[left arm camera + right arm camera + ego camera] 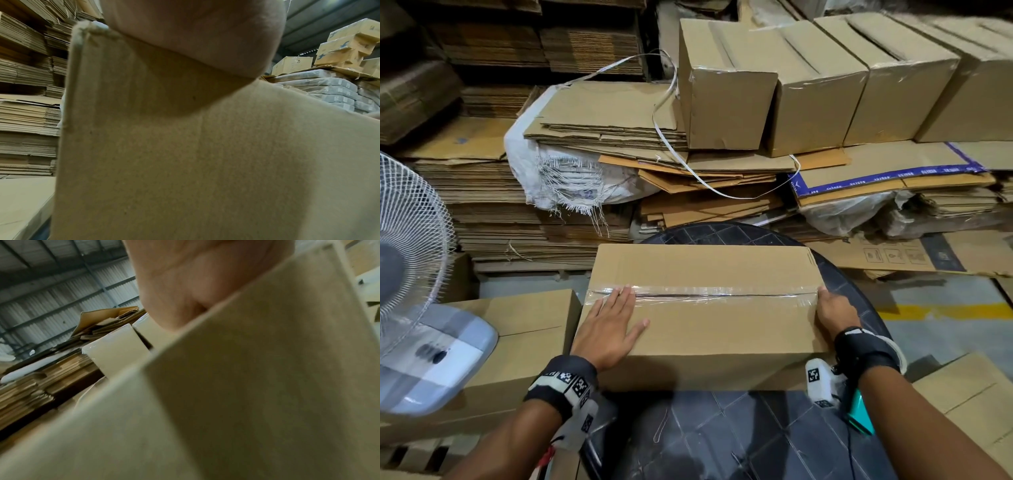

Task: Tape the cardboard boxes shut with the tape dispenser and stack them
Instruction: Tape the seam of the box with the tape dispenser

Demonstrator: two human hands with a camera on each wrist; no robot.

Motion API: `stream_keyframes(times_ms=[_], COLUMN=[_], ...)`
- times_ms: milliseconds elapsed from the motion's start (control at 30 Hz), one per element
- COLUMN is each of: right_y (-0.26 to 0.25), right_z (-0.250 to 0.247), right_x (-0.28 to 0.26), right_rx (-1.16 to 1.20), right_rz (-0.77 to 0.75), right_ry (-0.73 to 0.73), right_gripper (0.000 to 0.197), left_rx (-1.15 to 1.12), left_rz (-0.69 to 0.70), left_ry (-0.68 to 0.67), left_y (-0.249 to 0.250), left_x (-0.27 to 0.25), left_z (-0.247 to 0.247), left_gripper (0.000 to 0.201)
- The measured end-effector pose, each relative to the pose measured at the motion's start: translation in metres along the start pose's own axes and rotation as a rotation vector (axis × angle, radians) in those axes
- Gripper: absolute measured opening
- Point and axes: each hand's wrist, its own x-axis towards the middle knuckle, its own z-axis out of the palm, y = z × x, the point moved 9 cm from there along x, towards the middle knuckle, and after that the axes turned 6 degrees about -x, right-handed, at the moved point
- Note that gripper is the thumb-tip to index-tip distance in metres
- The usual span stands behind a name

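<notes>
Pressing flat with straight fingers on the taped seam's left end, the left hand steadied the cardboard box lying long-axis left-to-right on the dark worktop, while the right hand cupped its right end, fingers hidden.

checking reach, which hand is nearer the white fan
Left. The left hand lies flat on the left part of the taped box, the side where the fan stands; the right hand is at the box's far right end.

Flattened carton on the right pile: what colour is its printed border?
Blue-purple border, clearest in the head view.
</notes>
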Motion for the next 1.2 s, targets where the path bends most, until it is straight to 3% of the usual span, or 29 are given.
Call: stream_keyframes(times_ms=[200, 267, 400, 567, 667, 833, 1100, 1200], right_y=[0.007, 0.005, 0.000, 0.000, -0.005, -0.061, -0.156, -0.183], right_z=[0.013, 0.012, 0.003, 0.004, 0.002, 0.024, 0.105, 0.131], right_x=[0.009, 0.005, -0.007, -0.005, -0.013, -0.038, -0.108, -0.132], right_rx=[0.158, 0.114, -0.205, -0.223, -0.324, -0.528, -0.516, -0.542], right_rz=[0.029, 0.030, 0.019, 0.005, 0.077, -0.095, -0.351, -0.409], right_ry=[-0.138, -0.107, 0.038, 0.028, 0.078, 0.142, 0.058, 0.023], right_gripper=[0.073, 0.075, 0.087, 0.103, 0.113, 0.116, 0.121, 0.118], left_rx=[0.009, 0.014, 0.030, 0.041, 0.043, 0.053, 0.027, 0.027], left_rz=[-0.004, -0.005, -0.011, -0.016, -0.013, -0.028, -0.032, -0.035], left_ry=[-0.005, -0.007, -0.013, -0.027, -0.028, -0.049, -0.037, -0.041], left_y=[0.000, 0.002, 0.002, 0.002, 0.002, 0.003, 0.005, 0.003], left_x=[0.000, -0.001, 0.000, 0.000, 0.000, -0.001, -0.005, -0.005], left_z=[0.000, 0.000, 0.000, 0.001, 0.001, 0.000, -0.002, -0.001], left_gripper=[0.113, 0.113, 0.115, 0.099, 0.105, 0.094, 0.108, 0.104])
